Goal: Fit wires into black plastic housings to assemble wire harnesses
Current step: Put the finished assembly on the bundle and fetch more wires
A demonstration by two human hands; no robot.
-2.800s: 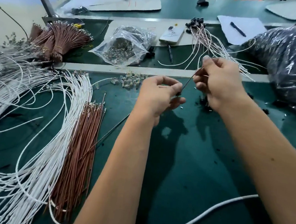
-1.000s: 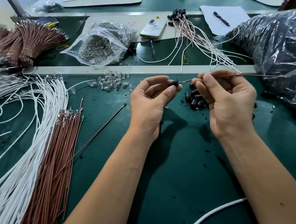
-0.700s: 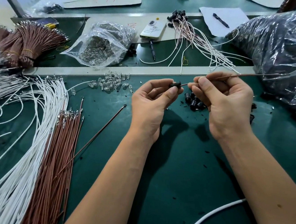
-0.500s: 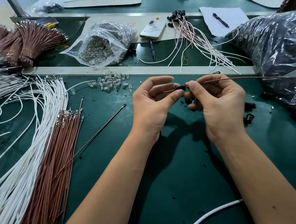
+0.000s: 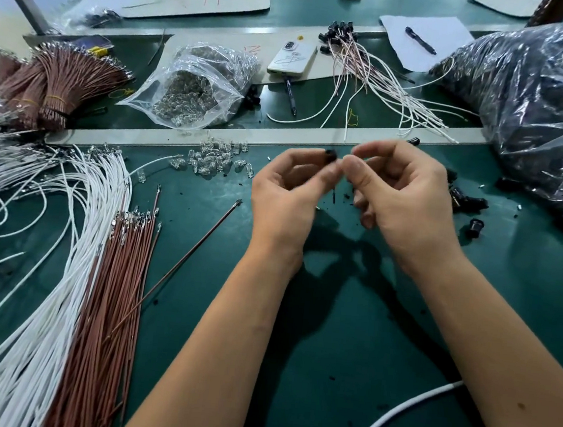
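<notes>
The brown wire that ran rightward from the right hand (image 5: 408,205) half a second ago no longer shows, and both hands have blurred with motion. The left hand (image 5: 289,193) pinches a black housing (image 5: 330,155) between thumb and forefinger, held above the green table (image 5: 331,321). The right hand's thumb and forefinger are pressed together just beside the housing; whether they grip a wire I cannot tell. Loose housings (image 5: 466,205) lie on the table right of the hands, clear LEDs (image 5: 216,162) behind and to the left. One brown wire (image 5: 183,259) lies apart from the brown bundle (image 5: 103,299), with white wires (image 5: 42,293) further left. Finished harnesses (image 5: 382,82) lie beyond the rail (image 5: 177,138).
</notes>
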